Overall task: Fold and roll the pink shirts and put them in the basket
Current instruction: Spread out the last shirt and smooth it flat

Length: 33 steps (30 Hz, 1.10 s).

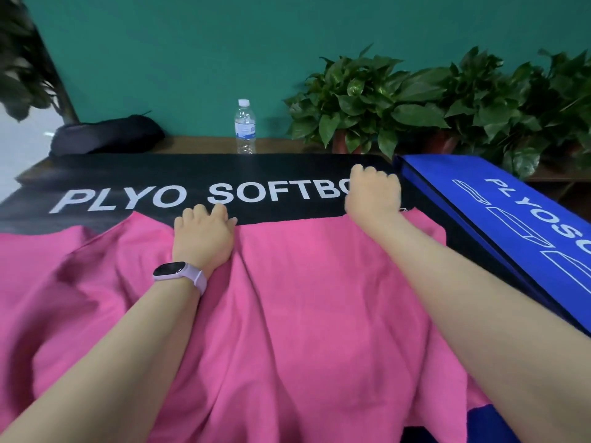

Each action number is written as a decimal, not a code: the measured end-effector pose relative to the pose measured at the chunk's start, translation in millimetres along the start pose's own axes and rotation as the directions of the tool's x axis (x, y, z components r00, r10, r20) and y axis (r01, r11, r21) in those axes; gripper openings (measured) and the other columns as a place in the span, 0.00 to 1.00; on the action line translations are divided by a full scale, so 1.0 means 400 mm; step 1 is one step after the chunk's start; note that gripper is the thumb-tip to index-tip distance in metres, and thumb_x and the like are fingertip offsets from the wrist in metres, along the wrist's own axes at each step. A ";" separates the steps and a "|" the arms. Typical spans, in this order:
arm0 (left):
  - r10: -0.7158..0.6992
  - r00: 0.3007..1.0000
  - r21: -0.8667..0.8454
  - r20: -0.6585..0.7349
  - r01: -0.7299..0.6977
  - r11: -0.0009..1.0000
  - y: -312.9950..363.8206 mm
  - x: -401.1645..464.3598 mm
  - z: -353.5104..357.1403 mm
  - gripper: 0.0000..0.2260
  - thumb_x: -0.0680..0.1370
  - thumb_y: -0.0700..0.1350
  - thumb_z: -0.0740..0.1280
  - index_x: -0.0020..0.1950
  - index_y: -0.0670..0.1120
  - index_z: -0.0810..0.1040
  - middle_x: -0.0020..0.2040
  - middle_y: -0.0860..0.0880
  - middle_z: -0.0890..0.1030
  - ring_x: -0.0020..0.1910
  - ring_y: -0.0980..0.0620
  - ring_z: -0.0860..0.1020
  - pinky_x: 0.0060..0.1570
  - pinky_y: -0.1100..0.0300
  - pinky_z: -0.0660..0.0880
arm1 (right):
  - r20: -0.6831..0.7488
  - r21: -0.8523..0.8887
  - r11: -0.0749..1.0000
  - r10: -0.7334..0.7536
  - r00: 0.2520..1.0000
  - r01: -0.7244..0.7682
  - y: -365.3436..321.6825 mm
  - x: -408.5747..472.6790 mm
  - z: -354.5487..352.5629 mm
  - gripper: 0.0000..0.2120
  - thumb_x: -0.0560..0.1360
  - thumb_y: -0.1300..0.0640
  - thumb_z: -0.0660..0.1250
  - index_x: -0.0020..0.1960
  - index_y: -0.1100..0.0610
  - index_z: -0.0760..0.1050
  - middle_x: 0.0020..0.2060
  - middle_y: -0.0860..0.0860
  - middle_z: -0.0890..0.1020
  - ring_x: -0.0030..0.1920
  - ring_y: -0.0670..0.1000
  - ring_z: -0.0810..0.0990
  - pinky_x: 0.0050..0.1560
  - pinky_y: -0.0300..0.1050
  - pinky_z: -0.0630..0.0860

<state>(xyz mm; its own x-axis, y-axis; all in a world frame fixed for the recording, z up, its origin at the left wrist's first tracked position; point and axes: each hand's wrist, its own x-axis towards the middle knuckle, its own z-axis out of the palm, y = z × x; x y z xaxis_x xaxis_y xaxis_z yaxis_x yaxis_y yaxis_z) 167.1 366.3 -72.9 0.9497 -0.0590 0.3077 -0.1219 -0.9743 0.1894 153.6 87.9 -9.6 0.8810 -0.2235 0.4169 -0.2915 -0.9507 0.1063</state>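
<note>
A pink shirt [287,314] covers the lower frame. Above it, the black mat [160,167] lies bare at upper left. A bottle [245,126], dark bag [107,139] and plants [415,103] line the top edge; a blue box [499,219] blocks the right.

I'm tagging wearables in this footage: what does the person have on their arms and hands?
Both forearms are bare, with no sleeves in view and no gloves. The left hand has a smartwatch at the wrist: a dark oblong screen on a pale lilac band. The right hand and its wrist carry nothing; no rings are visible on either hand.
</note>
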 end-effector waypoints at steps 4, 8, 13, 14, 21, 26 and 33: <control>-0.014 1.000 -0.033 -0.003 0.014 0.999 -0.005 0.000 0.001 0.15 0.84 0.54 0.57 0.57 0.43 0.73 0.55 0.39 0.75 0.56 0.38 0.71 0.56 0.46 0.64 | 0.194 0.872 0.462 -0.018 0.981 -0.164 -0.320 -0.079 -0.064 0.06 0.77 0.55 0.64 0.45 0.57 0.74 0.41 0.48 0.81 0.44 0.53 0.78 0.43 0.48 0.73; -0.057 0.992 -0.114 -0.115 0.044 0.992 -0.007 0.000 0.001 0.13 0.82 0.52 0.60 0.56 0.42 0.70 0.55 0.40 0.74 0.55 0.38 0.72 0.53 0.47 0.64 | 0.315 0.948 -0.081 0.083 0.946 -0.308 -0.444 -0.157 -0.007 0.05 0.79 0.62 0.62 0.48 0.58 0.77 0.41 0.48 0.80 0.42 0.48 0.77 0.46 0.43 0.74; -0.193 0.953 -0.188 -0.235 0.150 0.971 0.009 -0.010 -0.041 0.06 0.80 0.43 0.58 0.56 0.46 0.70 0.54 0.46 0.73 0.53 0.42 0.72 0.50 0.51 0.62 | 0.234 0.969 0.069 0.040 0.971 -0.236 -0.438 -0.154 0.033 0.14 0.79 0.67 0.59 0.53 0.52 0.79 0.44 0.45 0.82 0.46 0.42 0.80 0.45 0.29 0.72; -0.214 0.953 -0.175 -0.216 0.178 0.968 0.005 -0.016 -0.048 0.07 0.79 0.42 0.59 0.56 0.47 0.70 0.55 0.46 0.73 0.53 0.43 0.72 0.50 0.51 0.62 | 0.207 0.973 0.102 0.015 0.978 -0.208 -0.440 -0.156 0.036 0.15 0.79 0.68 0.59 0.53 0.53 0.81 0.44 0.45 0.83 0.47 0.41 0.81 0.48 0.31 0.73; -0.426 0.901 0.026 -0.088 0.429 0.903 -0.203 -0.059 -0.134 0.13 0.78 0.42 0.59 0.63 0.44 0.68 0.62 0.42 0.72 0.60 0.40 0.71 0.56 0.50 0.67 | 0.122 0.967 0.241 -0.140 0.983 -0.085 -0.456 -0.157 0.042 0.16 0.78 0.69 0.63 0.46 0.53 0.84 0.40 0.45 0.85 0.47 0.42 0.84 0.55 0.39 0.77; -0.493 0.870 0.054 -0.019 0.493 0.868 -0.270 -0.091 -0.159 0.13 0.80 0.47 0.62 0.62 0.43 0.70 0.62 0.42 0.74 0.61 0.41 0.73 0.56 0.51 0.69 | 0.113 0.930 0.366 -0.239 0.965 -0.018 -0.469 -0.162 0.040 0.16 0.76 0.67 0.65 0.43 0.47 0.84 0.40 0.41 0.85 0.48 0.45 0.83 0.57 0.44 0.76; -0.496 0.864 -0.019 0.088 0.499 0.866 -0.357 -0.134 -0.188 0.16 0.81 0.54 0.62 0.61 0.44 0.76 0.59 0.43 0.80 0.57 0.40 0.79 0.46 0.56 0.69 | 0.142 0.932 0.359 -0.250 0.958 -0.045 -0.464 -0.163 0.032 0.18 0.78 0.65 0.61 0.42 0.45 0.81 0.40 0.40 0.84 0.47 0.44 0.82 0.51 0.43 0.74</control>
<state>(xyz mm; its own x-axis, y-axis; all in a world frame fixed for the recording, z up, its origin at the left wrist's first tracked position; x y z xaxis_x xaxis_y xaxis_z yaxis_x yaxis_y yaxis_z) 111.9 525.2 -46.2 0.9063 0.4130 0.0898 0.3629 -0.8693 0.3356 154.9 276.0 -68.1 0.9696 -0.0075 0.2445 0.2032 -0.5316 -0.8222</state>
